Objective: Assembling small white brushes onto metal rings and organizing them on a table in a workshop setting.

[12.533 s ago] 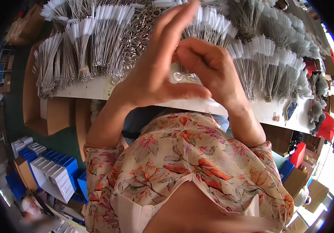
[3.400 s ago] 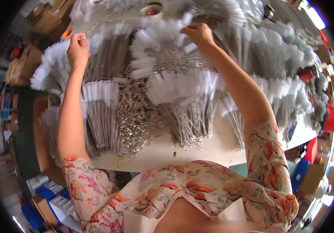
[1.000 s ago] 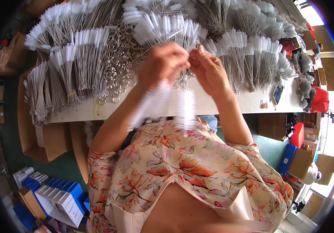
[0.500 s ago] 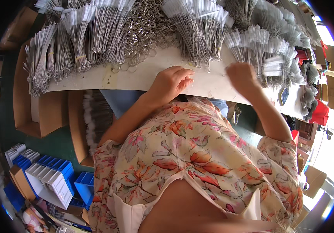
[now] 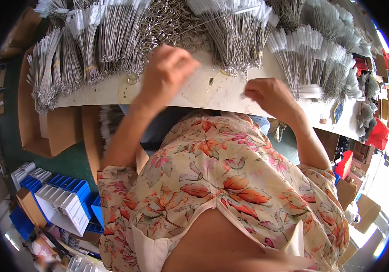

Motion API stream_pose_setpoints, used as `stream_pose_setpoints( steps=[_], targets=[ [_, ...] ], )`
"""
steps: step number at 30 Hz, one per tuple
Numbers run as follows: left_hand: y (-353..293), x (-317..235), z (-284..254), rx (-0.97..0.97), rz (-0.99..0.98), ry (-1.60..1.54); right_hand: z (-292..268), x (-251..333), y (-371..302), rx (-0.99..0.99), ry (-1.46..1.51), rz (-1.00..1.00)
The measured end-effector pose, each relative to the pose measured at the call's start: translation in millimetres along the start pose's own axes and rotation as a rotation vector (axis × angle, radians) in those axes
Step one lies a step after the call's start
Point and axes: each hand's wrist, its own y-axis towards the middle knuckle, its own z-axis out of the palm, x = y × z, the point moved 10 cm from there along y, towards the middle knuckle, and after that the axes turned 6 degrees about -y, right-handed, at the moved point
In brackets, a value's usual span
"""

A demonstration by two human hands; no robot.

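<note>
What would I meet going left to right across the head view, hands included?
Leftmost brush bundles → stray metal ring → left hand → right hand → small dark flat item → red bag-like item by the table's right end.

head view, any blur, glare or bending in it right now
Head view: left hand slightly motion-blurred, brush bundles beside it sharper; head view, right side: white glare below the red bag; head view, middle: front edge of the table curves.

No legible text anywhere.
</note>
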Motion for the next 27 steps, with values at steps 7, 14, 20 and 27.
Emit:
stream_pose_setpoints(
  steps=[7,14,20,27],
  targets=[
    [11,30,-8,-0.02,-0.075,-0.006,-3,-5,8,-0.231,0.332,0.004],
    [2,31,6,-0.348,-0.645,-1.213,-52,51,34,-0.459,0.778,-0.108],
    [-1,32,3,-0.497,-0.647,-1.242,-62,75,29,-0.576,0.788,-0.279],
    [25,-8,-47,-0.314,-0.285,-0.617,-64,76,21,-0.542,0.925,-0.352]
  ],
)
